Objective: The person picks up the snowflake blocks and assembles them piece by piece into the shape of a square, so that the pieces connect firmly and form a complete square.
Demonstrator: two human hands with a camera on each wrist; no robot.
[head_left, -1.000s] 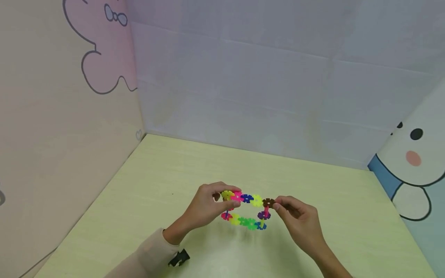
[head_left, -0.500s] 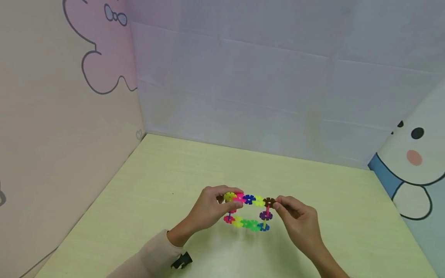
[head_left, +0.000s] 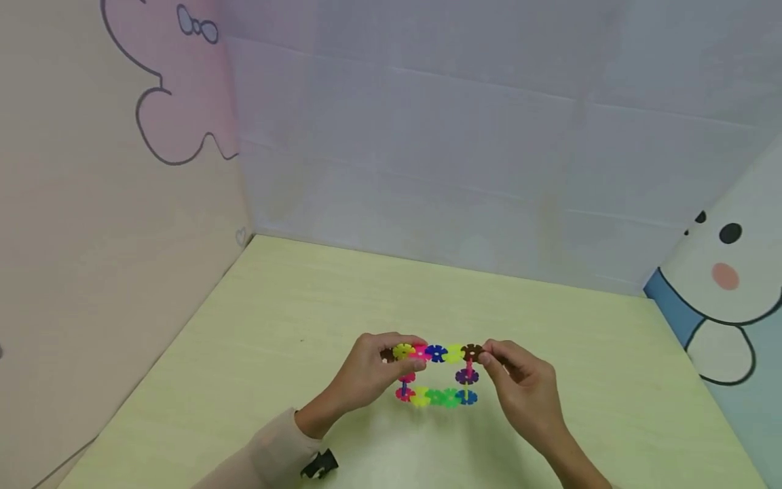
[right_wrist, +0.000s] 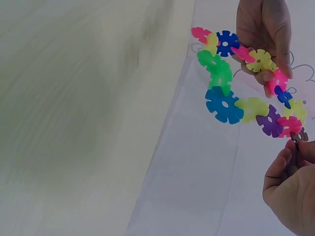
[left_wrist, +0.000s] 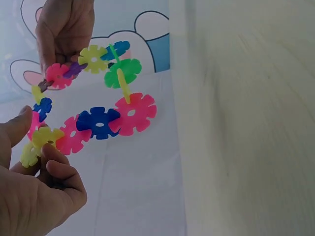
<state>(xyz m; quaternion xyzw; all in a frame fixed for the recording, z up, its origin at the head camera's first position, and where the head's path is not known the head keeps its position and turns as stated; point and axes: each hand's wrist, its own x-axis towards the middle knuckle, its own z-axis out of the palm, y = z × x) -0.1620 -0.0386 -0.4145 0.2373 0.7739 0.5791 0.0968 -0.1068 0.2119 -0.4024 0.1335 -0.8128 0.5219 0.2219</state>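
A closed loop of interlocking flower-shaped plastic discs [head_left: 436,354] hangs between both hands above the table, in pink, yellow, blue, green, purple and brown. My left hand [head_left: 366,373] grips its left corner, with thumb and fingers on a yellow disc [left_wrist: 47,137] and the pink one beside it. At the opposite corner, my right hand [head_left: 528,390] pinches a brown disc [head_left: 472,353] between thumb and forefinger. In the right wrist view the lower side shows green discs [right_wrist: 220,76] and a blue disc [right_wrist: 224,104]. My fingers partly cover the gripped discs.
The pale wooden table [head_left: 293,292] lies under the hands. A small black object [head_left: 320,464] shows beside the left sleeve [head_left: 275,448]. Panels with cartoon drawings stand at left and right, and a plain pale wall [head_left: 415,156] closes the back.
My left hand has shifted slightly right and down with the loop's left side. The loop's lower side has dropped a little. My right hand keeps pinching the brown disc in nearly the same place.
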